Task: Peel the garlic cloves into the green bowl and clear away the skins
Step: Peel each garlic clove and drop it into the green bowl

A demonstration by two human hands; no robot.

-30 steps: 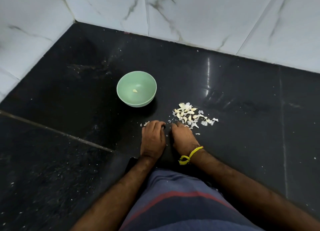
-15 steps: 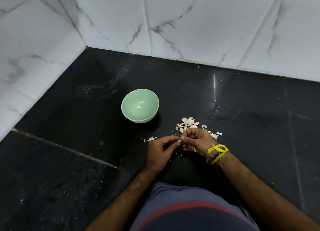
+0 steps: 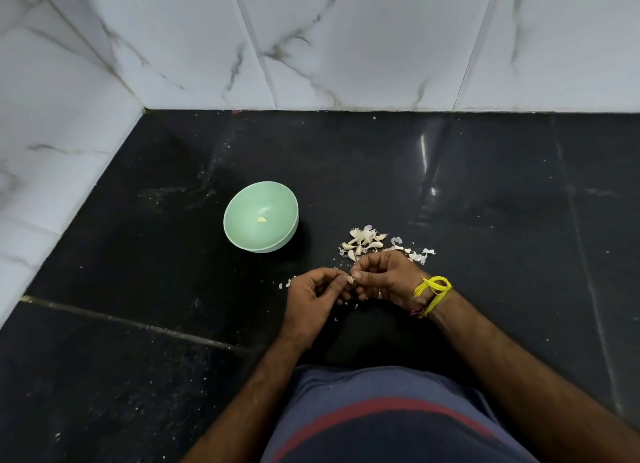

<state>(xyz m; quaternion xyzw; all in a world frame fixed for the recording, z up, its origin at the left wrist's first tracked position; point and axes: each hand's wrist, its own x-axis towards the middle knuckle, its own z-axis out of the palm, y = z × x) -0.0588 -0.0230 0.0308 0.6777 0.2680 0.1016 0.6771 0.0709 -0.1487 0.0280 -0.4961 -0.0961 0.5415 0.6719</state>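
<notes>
- Both thumbs and forefingers pinch one small garlic clove (image 3: 350, 279) between them; the other fingers curl under.
- The left hand (image 3: 311, 298) and the right hand (image 3: 384, 278) meet above the black counter (image 3: 485, 202).
- A yellow thread band (image 3: 433, 291) circles the right wrist.
- Just beyond the right hand lies a pile of cloves and skins (image 3: 367, 242).
- The green bowl (image 3: 260, 217) stands left of the pile, holding one peeled clove (image 3: 262, 219).

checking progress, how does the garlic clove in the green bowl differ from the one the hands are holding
The clove in the green bowl lies alone and untouched on the floor of the green bowl; the clove between the hands is pinched by the left hand and the right hand, above the black floor. The bowl clove shows whole, smooth and pale yellow; the held one is mostly hidden by fingers, so whether it is peeled is unclear. Both are small and pale.
</notes>
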